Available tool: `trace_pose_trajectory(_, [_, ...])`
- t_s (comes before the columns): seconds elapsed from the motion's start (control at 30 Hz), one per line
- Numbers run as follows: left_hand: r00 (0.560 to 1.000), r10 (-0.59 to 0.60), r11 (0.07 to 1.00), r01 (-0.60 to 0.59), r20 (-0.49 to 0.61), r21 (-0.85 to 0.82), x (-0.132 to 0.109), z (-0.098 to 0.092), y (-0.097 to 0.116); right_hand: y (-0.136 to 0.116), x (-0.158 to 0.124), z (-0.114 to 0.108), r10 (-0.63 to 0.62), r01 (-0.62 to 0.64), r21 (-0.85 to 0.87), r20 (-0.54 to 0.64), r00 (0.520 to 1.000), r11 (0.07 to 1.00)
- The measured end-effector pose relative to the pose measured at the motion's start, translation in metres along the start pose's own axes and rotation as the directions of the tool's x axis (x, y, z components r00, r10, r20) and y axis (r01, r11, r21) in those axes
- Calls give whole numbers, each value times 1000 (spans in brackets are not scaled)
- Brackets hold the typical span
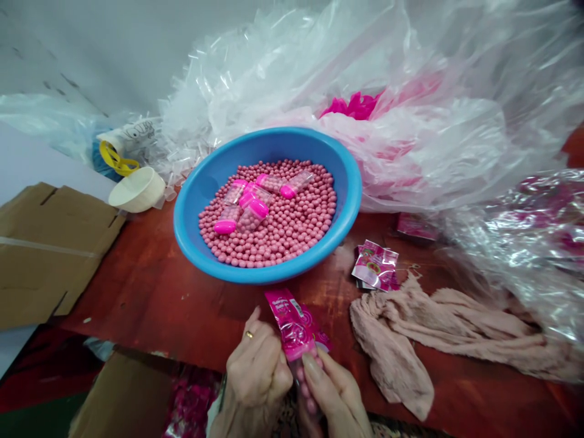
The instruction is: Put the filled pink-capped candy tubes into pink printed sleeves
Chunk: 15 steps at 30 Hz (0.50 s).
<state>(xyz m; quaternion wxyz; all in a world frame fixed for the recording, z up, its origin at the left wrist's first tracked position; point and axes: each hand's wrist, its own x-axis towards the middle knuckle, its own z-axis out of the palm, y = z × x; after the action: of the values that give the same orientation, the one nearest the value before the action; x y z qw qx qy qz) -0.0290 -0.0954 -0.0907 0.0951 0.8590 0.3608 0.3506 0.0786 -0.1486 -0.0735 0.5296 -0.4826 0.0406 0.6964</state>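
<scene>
My right hand is closed, thumb and fingers pinching a small clear container of pink balls. A shiny pink printed wrapper extends from the container's upper end, toward the basin. My left hand, with a ring on one finger, is curled closed against the wrapper's left side; whatever its fingers hold is hidden. Just beyond the hands stands a blue basin of pink balls. On the balls lie several clear containers with bright pink caps. Another pink wrapper lies partly behind the right hand.
Pink printed wrappers are stacked right of the basin, near a crumpled beige cloth. Large clear plastic bags fill the back and right. At left are a white bowl, a yellow strap and a cardboard box.
</scene>
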Motion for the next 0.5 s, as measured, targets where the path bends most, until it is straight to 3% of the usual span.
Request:
trace_pose_trajectory(0.17, [999,-45,999,45,30,24,-3,-4,2,5,3,-1,-16,16,1,32,999,1000])
trace_pose_trajectory(0.3, [999,-32,999,31,-12,-28,-2,-4,2,10,3,-4,-81,84,-56,62,995,995])
trace_pose_trajectory(0.5, [995,-94,983,88,-32,-161,-3,5,7,8,12,-9,4,-31,160,163,987,987])
